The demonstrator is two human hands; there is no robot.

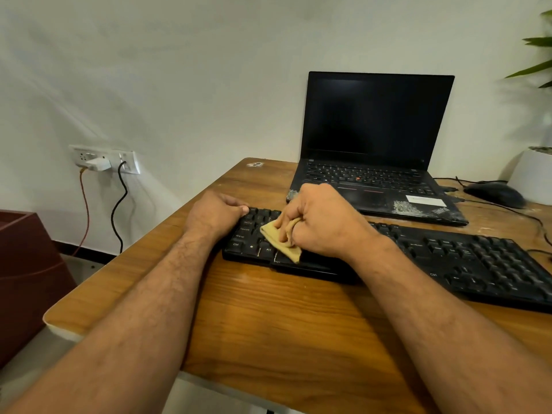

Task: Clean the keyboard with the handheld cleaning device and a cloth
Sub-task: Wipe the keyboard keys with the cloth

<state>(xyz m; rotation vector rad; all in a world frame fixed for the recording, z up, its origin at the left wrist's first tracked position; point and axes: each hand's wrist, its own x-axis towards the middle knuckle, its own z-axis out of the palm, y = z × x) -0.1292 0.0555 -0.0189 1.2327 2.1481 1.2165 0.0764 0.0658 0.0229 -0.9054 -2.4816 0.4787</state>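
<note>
Keyboard (448, 258) cleaning was under way on the wooden desk (283, 318). It was a long black one, and it lay across the desk, right in front of the open laptop (376, 150). The right hand (322, 222) had its fingers curled tight around a small yellow cloth (280, 240) and pushed it down on the keys at the left end, near the Ctrl and Alt keys. Bunching the cloth up like that probably helped it press between the keys. The left hand (218, 213) sat on the far left edge of the keyboard with its fingers curled over it, most likely to stop it from sliding while the other hand rubbed. The cleaning device was nowhere to be seen (maybe it was out of view). A black mouse (495, 194) sat off to the right, out of the way, with its wire running along the desk.
</note>
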